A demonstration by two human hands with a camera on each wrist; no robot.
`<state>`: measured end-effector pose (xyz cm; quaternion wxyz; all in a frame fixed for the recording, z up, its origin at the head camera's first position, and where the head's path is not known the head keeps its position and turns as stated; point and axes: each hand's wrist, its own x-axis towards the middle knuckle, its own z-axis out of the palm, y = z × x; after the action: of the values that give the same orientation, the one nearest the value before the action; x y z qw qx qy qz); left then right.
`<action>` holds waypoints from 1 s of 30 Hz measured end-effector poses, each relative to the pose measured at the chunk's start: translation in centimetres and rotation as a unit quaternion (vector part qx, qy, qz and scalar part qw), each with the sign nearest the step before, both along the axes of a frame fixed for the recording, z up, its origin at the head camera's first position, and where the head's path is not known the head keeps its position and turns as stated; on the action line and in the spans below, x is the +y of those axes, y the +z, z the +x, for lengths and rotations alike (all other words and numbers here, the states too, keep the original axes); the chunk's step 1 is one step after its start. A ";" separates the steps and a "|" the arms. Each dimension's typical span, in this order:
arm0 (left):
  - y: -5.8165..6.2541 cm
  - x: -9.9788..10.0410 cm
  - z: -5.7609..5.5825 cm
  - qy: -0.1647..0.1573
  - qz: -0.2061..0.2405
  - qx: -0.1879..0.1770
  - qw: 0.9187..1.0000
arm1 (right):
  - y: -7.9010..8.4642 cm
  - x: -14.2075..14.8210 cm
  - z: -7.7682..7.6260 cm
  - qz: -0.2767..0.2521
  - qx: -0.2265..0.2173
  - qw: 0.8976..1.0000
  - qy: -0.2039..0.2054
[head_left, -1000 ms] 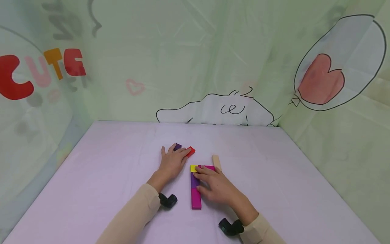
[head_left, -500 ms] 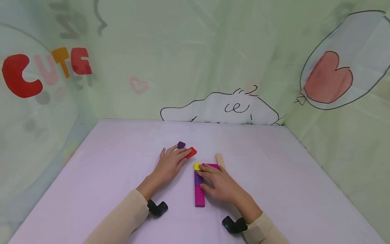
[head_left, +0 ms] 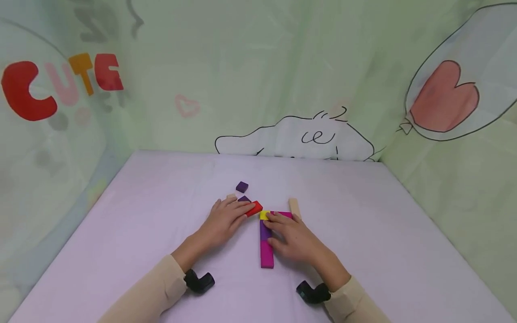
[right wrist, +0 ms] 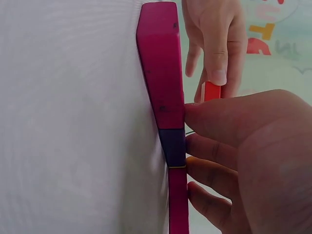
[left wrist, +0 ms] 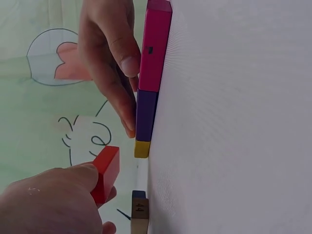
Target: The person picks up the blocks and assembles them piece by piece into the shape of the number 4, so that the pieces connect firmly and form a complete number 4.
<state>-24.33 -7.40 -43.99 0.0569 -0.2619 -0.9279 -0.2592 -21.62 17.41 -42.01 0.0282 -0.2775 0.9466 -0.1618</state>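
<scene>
My left hand (head_left: 221,220) pinches a red block (left wrist: 108,170) between thumb and fingers. In the left wrist view the red block is held off the white tabletop, and in the head view its tip comes close to the yellow block (head_left: 263,215). That block forms the corner of an L, with a purple block (head_left: 264,229) and a magenta block (head_left: 267,255) running toward me. Another magenta block (head_left: 282,214) extends to the right. Fingertips of my right hand (head_left: 296,237) rest on these blocks, thumb beside the near magenta one.
Beyond my left hand lie two small dark purple blocks (head_left: 242,186) and a partly hidden pale wooden block (head_left: 231,196). A longer plain wooden block (head_left: 294,205) lies at the right end of the L. A printed curtain (head_left: 250,80) backs the table.
My left hand has drawn the red block toward the yellow one, away from the far purple block. A second purple block and a pale wooden one now show. My right hand stays on the L.
</scene>
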 end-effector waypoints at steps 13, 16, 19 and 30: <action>0.3 -0.9 -0.5 -0.036 -0.039 0.017 0.998 | 0.7 0.0 -0.1 -0.004 0.014 1.000 0.004; 0.2 -1.0 -0.3 -0.040 -0.047 0.011 0.998 | 0.7 0.0 0.0 -0.003 0.012 1.000 0.003; 0.2 -1.1 -0.2 -0.041 -0.057 0.004 0.998 | 0.6 -0.1 0.1 -0.002 0.007 1.000 0.001; -0.1 -1.1 0.0 -0.042 -0.085 -0.008 0.995 | 0.3 -0.2 0.2 0.001 -0.003 1.000 -0.003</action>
<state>-24.30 -8.49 -44.04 0.0159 -0.3025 -0.9351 -0.1840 -21.38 17.23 -41.74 0.0306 -0.2743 0.9475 -0.1615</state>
